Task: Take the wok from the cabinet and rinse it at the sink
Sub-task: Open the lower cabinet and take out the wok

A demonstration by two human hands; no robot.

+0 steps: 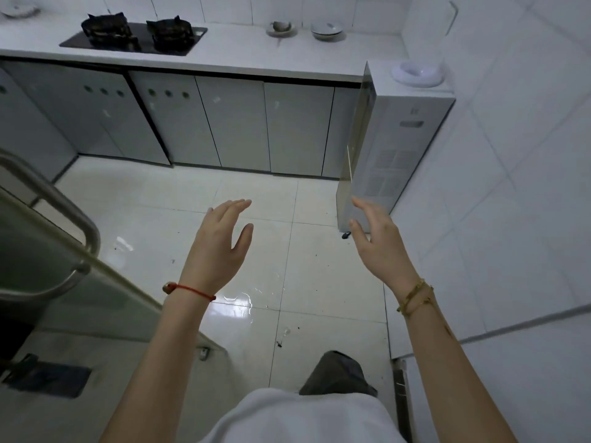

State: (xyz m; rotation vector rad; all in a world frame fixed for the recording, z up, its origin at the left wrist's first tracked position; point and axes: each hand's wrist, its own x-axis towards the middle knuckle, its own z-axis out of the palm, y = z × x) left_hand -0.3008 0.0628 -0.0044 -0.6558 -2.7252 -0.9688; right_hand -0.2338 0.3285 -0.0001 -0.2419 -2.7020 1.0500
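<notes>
A white-tiled kitchen was seen from above, with a pale glossy tiled floor (243, 199) marked by a few dark specks and a wet sheen near the middle. Along the far side a white countertop (243, 55) ran from left to right, carrying a black two-burner gas stove (134, 36) at the far left and two small dishes (281, 28) (327, 30) further right. Beneath the countertop a row of grey cabinet doors (236, 123) was seen, all closed. A white freestanding appliance (396, 135) stood at the right end of the cabinets, against the right wall, with a pale round object (417, 73) on its top. At the near left a metal rail (48, 193) and a grey surface were partly visible.

Both arms were stretched forward over the floor. The left hand (217, 247) was held up with fingers straight and relaxed, gripping nothing, a red cord bracelet (192, 290) at its wrist. The right hand (380, 241) was likewise spread and empty, with gold bracelets (415, 297) at the wrist. The hands were well apart from the cabinets. The wok could not be seen anywhere; whether it lay behind the closed doors could not be told.
</notes>
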